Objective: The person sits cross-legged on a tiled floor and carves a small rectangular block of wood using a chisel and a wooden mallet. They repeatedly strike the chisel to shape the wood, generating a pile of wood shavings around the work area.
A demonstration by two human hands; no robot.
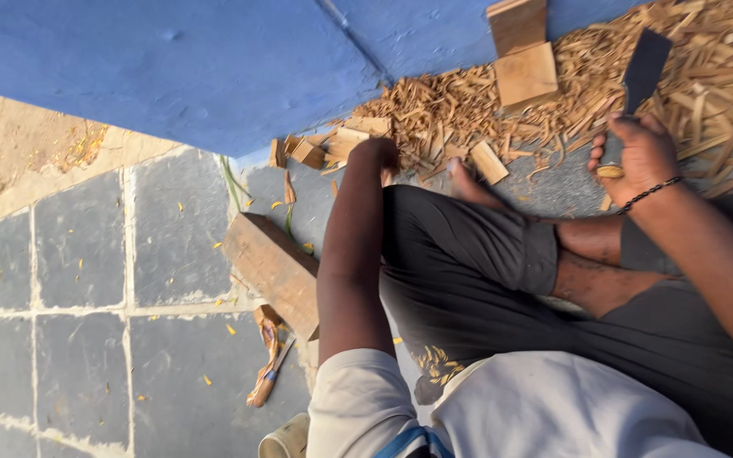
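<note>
Grey stone tile floor [78,254] with pale lines between the tiles. On it, close to the blue wall [171,59], a big heap of wood shavings [706,76]. Small wood blocks [307,153] at the near edge of the heap. Two flat wood boards [523,51] on top of the heap, touching each other. A thick wood beam [273,271] flat on the tiles, tilted. Just beside its end, a curled strip of bark [266,360]. Tiny yellow chips scattered over the tiles.
</note>
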